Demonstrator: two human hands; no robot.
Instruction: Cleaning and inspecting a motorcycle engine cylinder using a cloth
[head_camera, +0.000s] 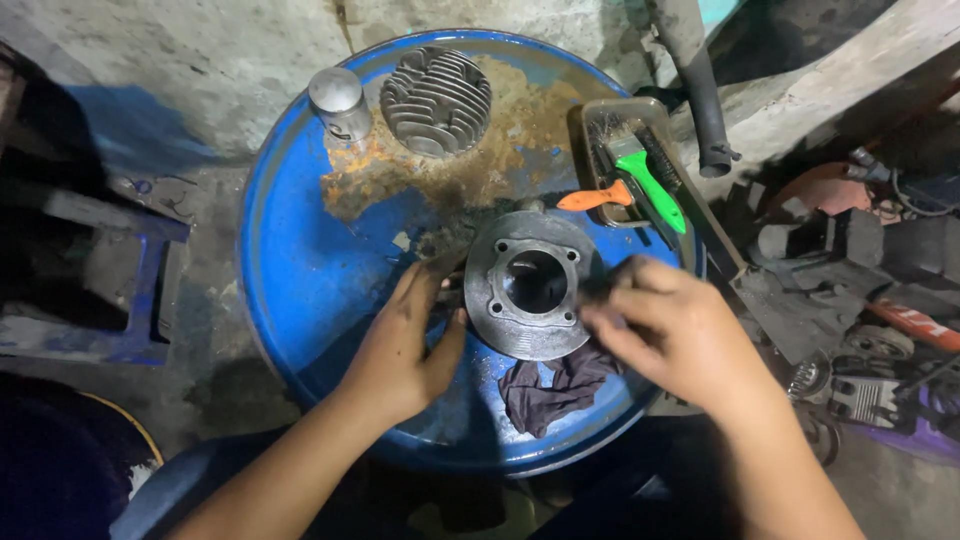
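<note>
A round grey engine cylinder (530, 285) stands bore-up on a blue drum top (300, 250). My left hand (405, 340) presses against its left side, fingers spread along the fins. My right hand (665, 330) is at the cylinder's right rim, fingertips pinched together on something small and dark that is blurred. A dark rag (555, 385) lies crumpled on the drum just below the cylinder, between my wrists.
A finned cylinder head (437, 98) and a shiny piston (340, 103) sit at the drum's far edge beside a rust patch. A tray (598, 115) at right holds a green-handled brush (650, 180) and an orange-handled tool (597, 197). Engine parts lie on the floor right; a blue stool stands left.
</note>
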